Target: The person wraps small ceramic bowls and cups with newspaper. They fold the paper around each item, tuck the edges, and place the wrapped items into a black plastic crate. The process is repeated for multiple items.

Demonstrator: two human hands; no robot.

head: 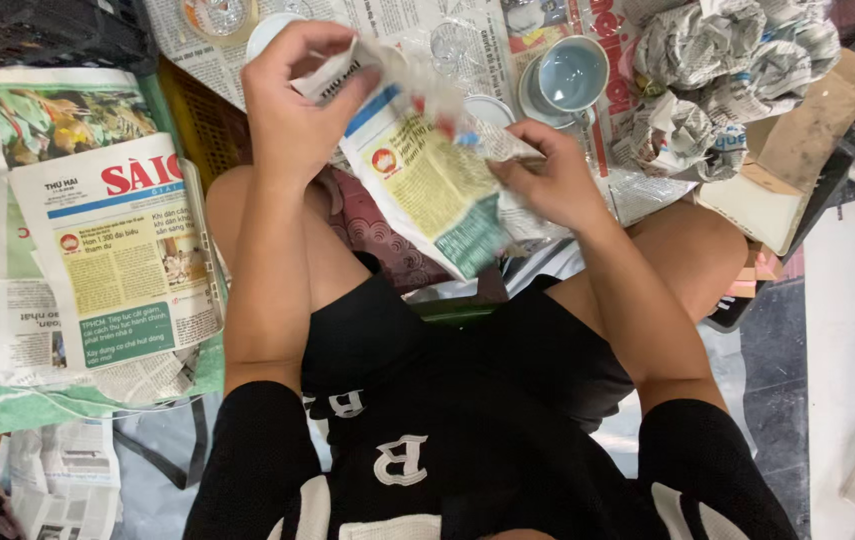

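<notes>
Both hands grasp a crumpled newspaper sheet (427, 170): the left hand (292, 100) has its fingers (347, 100) clenched over the top edge, the right hand (547, 180) pinches its right side above the lap.

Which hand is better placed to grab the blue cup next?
Right, probably. The right hand pinches the newspaper sheet just below the blue cup on its saucer. The left hand grips the sheet's top, farther from the cup.
</notes>
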